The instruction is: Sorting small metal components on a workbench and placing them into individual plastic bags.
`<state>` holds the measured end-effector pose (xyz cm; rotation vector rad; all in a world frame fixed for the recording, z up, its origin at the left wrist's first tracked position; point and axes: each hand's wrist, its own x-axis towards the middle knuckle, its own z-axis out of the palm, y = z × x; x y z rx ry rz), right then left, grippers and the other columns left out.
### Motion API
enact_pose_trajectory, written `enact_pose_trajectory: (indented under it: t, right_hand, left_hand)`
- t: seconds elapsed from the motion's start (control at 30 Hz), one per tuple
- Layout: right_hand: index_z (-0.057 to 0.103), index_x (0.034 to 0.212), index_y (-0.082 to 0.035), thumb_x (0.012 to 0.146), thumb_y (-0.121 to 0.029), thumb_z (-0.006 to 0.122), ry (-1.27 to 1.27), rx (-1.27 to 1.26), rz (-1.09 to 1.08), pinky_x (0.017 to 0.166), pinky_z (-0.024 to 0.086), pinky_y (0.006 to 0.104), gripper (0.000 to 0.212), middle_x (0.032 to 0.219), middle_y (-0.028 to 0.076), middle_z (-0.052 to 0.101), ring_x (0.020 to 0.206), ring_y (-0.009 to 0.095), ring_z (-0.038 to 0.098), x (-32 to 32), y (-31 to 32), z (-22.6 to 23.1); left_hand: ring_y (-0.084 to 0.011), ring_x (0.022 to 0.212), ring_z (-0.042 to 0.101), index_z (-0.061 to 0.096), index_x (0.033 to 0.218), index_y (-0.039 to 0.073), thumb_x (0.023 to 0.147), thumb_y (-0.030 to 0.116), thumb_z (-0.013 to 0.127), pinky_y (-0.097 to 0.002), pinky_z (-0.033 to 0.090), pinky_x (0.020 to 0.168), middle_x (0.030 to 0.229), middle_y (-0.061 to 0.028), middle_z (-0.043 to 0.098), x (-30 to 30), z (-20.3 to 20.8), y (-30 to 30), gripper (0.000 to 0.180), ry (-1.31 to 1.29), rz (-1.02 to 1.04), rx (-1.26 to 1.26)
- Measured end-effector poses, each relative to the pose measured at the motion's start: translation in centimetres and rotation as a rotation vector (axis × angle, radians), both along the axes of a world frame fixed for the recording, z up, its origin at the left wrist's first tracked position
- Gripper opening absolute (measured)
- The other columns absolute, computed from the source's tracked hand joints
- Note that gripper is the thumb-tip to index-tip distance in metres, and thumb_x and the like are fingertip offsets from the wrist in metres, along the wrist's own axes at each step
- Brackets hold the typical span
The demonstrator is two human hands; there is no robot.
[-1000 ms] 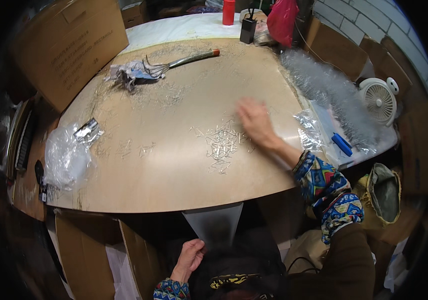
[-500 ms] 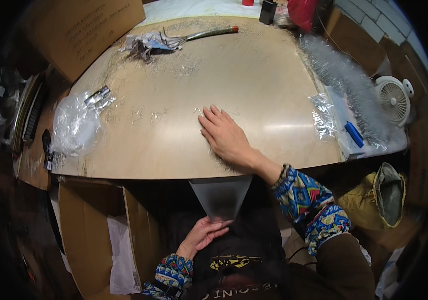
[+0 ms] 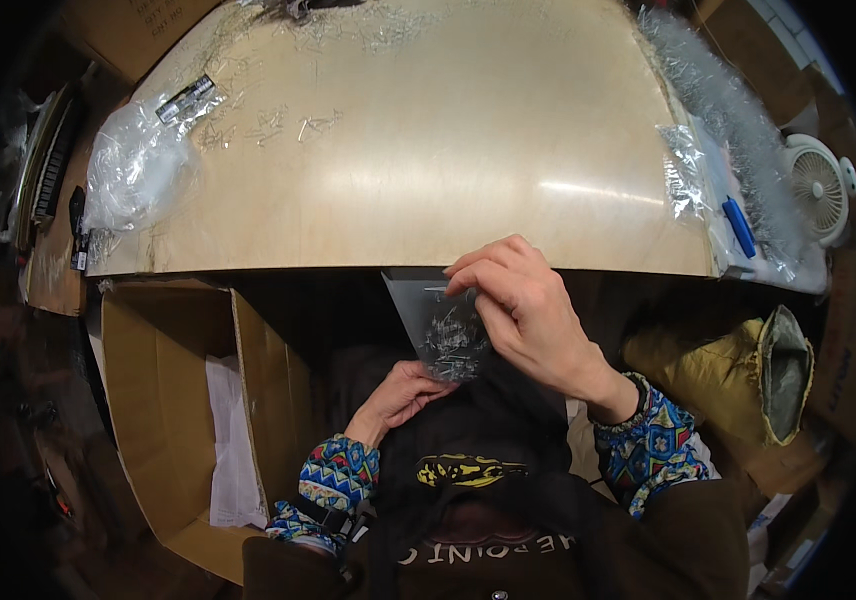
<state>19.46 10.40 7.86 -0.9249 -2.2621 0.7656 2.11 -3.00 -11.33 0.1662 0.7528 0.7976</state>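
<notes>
A clear plastic bag [image 3: 408, 303] hangs below the table's front edge, with many small thin metal pins [image 3: 454, 340] gathered in its lower part. My left hand [image 3: 403, 395] is closed on the bag's bottom end. At the bag's upper right is my right hand [image 3: 528, 310], its fingers curled and touching the bag. A thin bright sliver shows beside its fingertips; what they pinch, if anything, is hidden. Across the curved wooden tabletop [image 3: 418, 170] more pins lie scattered, in a small group [image 3: 318, 124] at left and along the far part.
At the tabletop's left lies a crumpled clear plastic bag [image 3: 138, 165]. A blue marker [image 3: 738, 226], a heap of fine pins [image 3: 723, 120] and a white fan [image 3: 816, 187] are at right. Below the table stand an open cardboard box [image 3: 163, 400] and a yellow sack [image 3: 708, 365].
My right hand has left the tabletop and come down to the plastic bag below its edge. Pins now show clearly in the bag. The view has tilted downward.
</notes>
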Motion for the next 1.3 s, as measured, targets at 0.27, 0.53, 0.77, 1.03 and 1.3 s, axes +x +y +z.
enact_pose_trajectory:
  t: [0.27, 0.53, 0.77, 1.03, 1.3]
  right_hand:
    - [0.062, 0.095, -0.001, 0.074, -0.008, 0.063, -0.45, 0.026, 0.484, 0.071, 0.041, 0.0357, 0.023, 0.092, 0.012, 0.058, 0.089, 0.027, 0.053, 1.4, -4.6, -7.0]
    - [0.064, 0.098, -0.002, 0.078, -0.007, 0.064, -0.377, -0.129, 0.515, 0.075, 0.044, 0.0356, 0.021, 0.084, 0.01, 0.061, 0.082, 0.027, 0.057, 1.9, -4.3, -6.7]
    - [0.06, 0.112, 0.0, 0.088, -0.015, 0.062, -0.22, -0.363, 0.499, 0.074, 0.055, 0.0382, 0.028, 0.107, 0.013, 0.066, 0.095, 0.033, 0.064, 2.7, -5.6, -6.8]
    - [0.056, 0.125, -0.003, 0.087, -0.033, 0.066, -0.182, -0.331, 0.321, 0.077, 0.053, 0.0389, 0.049, 0.107, 0.014, 0.065, 0.096, 0.031, 0.063, 3.9, -0.8, -2.5]
    - [0.052, 0.12, -0.009, 0.092, -0.024, 0.061, -0.263, -0.278, 0.255, 0.061, 0.05, 0.0397, 0.033, 0.099, 0.015, 0.063, 0.089, 0.029, 0.065, 0.4, -1.0, -4.5]
  left_hand:
    - [-0.0198, 0.109, 0.062, 0.051, 0.125, 0.001, 0.085, -0.01, 0.061, -0.0314, 0.05, 0.099, 0.118, -0.0114, 0.062, 0.3, 0.6, -0.2, 0.043, -0.067, -0.004, 0.023]
    - [-0.0208, 0.11, 0.061, 0.052, 0.126, 0.001, 0.085, -0.006, 0.063, -0.0385, 0.053, 0.096, 0.118, -0.0101, 0.062, 0.9, 1.3, 0.2, 0.043, -0.102, -0.122, 0.012]
    - [-0.0206, 0.109, 0.061, 0.049, 0.132, -0.001, 0.082, -0.002, 0.068, -0.0358, 0.053, 0.096, 0.122, -0.0112, 0.06, 0.9, -0.4, -0.4, 0.053, -0.165, -0.224, 0.057]
    - [-0.0305, 0.11, 0.063, 0.054, 0.126, -0.006, 0.082, 0.002, 0.07, -0.0375, 0.057, 0.087, 0.121, -0.0187, 0.062, -1.3, 5.0, 0.4, 0.047, 0.028, -0.141, 0.11]
    - [-0.0235, 0.102, 0.066, 0.055, 0.126, -0.006, 0.088, 0.009, 0.068, -0.0338, 0.058, 0.082, 0.112, -0.0178, 0.066, -0.8, 10.6, 4.1, 0.043, 0.101, -0.165, 0.318]
